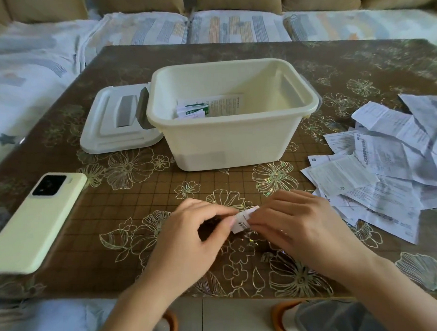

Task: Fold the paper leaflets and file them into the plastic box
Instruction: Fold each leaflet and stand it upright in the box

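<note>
A small folded white leaflet point(242, 221) lies low over the table's near middle, mostly hidden by my fingers. My left hand point(191, 239) pinches its left end and my right hand point(299, 224) holds its right side, fingers curled over it. Behind them stands the open cream plastic box point(232, 139) with a few folded leaflets point(209, 106) on its bottom. A loose pile of unfolded leaflets point(389, 164) spreads over the table's right side.
The box's lid point(109, 125) lies flat to the left of the box. A phone in a pale yellow case point(35, 223) rests at the table's left edge. A sofa with patterned covers runs behind and left of the flowered table point(128, 203).
</note>
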`<move>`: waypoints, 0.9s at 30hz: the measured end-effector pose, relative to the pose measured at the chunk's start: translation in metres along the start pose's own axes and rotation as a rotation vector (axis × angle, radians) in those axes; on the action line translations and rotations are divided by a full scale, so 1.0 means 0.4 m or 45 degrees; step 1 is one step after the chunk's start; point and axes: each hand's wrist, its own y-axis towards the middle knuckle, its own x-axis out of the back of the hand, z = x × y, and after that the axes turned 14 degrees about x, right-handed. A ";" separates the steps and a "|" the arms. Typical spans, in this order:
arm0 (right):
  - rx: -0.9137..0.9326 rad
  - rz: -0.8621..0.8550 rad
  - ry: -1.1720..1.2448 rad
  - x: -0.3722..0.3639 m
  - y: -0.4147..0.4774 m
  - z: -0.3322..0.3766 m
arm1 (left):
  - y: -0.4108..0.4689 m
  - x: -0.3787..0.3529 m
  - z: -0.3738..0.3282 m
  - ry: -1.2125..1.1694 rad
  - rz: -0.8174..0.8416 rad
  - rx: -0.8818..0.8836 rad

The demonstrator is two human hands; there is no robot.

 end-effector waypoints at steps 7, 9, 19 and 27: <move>-0.156 -0.354 0.178 0.061 0.125 -0.011 | 0.046 0.099 -0.078 0.075 -0.375 -0.239; -0.156 -0.403 0.206 0.102 0.174 -0.021 | 0.068 0.148 -0.115 0.084 -0.451 -0.257; -0.420 -0.286 0.227 0.197 0.371 -0.204 | 0.283 0.317 -0.178 0.097 -0.383 -0.099; -0.560 0.411 -0.149 0.093 0.469 -0.317 | 0.418 0.289 -0.143 0.813 -0.193 -0.104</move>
